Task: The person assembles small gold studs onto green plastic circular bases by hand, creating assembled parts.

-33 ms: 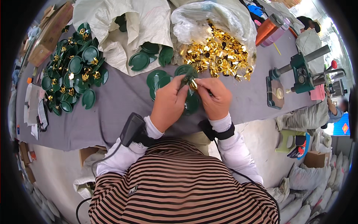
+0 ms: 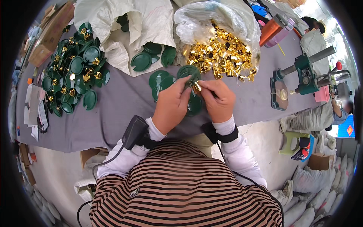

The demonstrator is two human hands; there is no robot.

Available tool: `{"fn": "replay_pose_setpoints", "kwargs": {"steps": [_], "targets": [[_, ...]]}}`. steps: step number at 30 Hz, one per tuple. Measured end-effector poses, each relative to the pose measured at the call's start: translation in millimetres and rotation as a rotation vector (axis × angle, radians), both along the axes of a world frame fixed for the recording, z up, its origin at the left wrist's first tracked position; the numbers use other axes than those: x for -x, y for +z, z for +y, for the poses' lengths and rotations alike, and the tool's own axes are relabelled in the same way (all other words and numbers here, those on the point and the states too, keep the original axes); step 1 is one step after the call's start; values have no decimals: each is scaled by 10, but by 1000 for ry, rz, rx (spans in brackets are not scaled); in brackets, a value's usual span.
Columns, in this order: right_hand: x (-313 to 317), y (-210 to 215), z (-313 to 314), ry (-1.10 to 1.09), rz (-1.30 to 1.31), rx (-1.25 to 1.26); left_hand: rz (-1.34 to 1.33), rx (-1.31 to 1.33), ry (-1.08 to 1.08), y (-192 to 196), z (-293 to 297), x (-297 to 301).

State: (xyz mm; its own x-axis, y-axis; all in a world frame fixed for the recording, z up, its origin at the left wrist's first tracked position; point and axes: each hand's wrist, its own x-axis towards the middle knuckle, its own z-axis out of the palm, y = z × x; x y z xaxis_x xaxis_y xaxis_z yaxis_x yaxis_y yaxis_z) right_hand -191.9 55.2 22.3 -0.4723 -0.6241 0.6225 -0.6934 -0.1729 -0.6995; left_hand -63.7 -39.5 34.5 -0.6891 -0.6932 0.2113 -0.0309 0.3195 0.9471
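Observation:
My left hand [image 2: 172,105] is closed on a dark green disc [image 2: 191,73], held tilted above the table and partly hidden by the fingers. At the disc's edge is a shiny gold metal clip [image 2: 197,85], pinched by the fingertips of my right hand [image 2: 219,100]. Both hands meet there, so the exact contact between clip and disc cannot be made out. Beneath and beside the hands lie several loose green discs [image 2: 160,78]. Just beyond, a heap of gold clips [image 2: 227,56] spills from a clear plastic bag [image 2: 206,17].
At left is a pile of green discs with gold clips [image 2: 75,72]. White woven sacks [image 2: 153,22] with discs at their mouth lie at the back. A green hand press [image 2: 304,75] stands right, near an orange tumbler [image 2: 273,30]. A cardboard box [image 2: 53,34] sits far left.

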Motion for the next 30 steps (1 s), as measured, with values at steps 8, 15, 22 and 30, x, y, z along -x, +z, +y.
{"fn": "replay_pose_setpoints", "kwargs": {"steps": [8,15,22,30], "targets": [[-272,-6,41,362,-1439,-85,20,256,-86,-13,-42,-285],[134,65,259,124,-864,-206,-416,739,523,402,-1444,-789],[766,-181,552,-409,-293,-368,-345,719,381,347,-2031,-877],[1151,-254,240,-339,349,-517,-437,774,51,-544,-1662,-382]]}}
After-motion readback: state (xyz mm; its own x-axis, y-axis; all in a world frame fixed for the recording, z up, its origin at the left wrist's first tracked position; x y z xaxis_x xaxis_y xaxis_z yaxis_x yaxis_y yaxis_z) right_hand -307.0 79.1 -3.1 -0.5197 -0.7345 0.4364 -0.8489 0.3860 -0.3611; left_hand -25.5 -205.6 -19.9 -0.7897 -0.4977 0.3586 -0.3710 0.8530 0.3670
